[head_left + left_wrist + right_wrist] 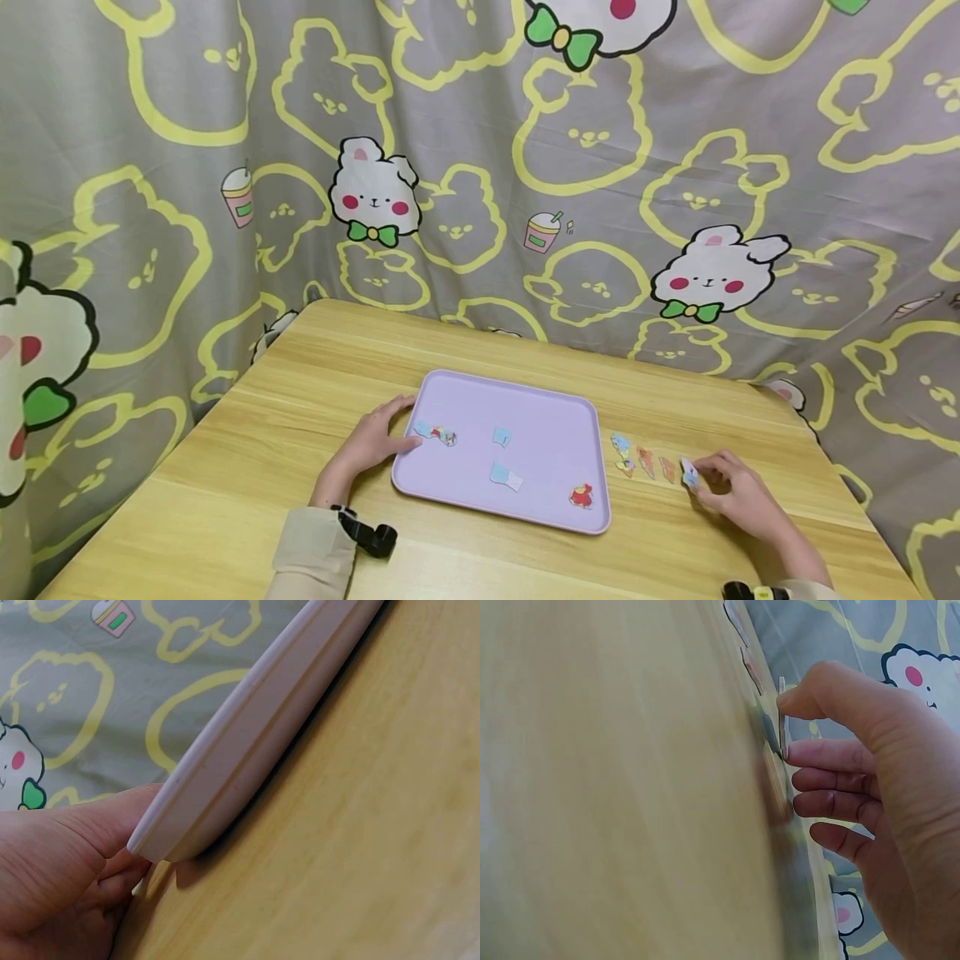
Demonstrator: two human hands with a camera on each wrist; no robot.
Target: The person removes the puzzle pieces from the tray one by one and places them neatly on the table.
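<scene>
My left hand (372, 437) grips the left rim of a lilac tray (517, 398), thumb on the rim and the other fingers curled at its outer side in the left wrist view. Right of the tray, my right hand (742, 500) pinches a thin printed puzzle piece (783, 720) between thumb and index finger, close over the table. On the tray lie a joined colourful piece group (437, 433) at the left, a pale blue piece (502, 436) and a blue-and-white pair (506, 475) mid-tray, and a red piece (582, 496) near the right front corner.
Between tray and right hand, blue-and-yellow pieces (622, 454), an orange piece (646, 461) and another orange piece (667, 469) lie in a row on the wooden table (465, 558). A patterned grey curtain (465, 125) hangs behind the table and along both sides.
</scene>
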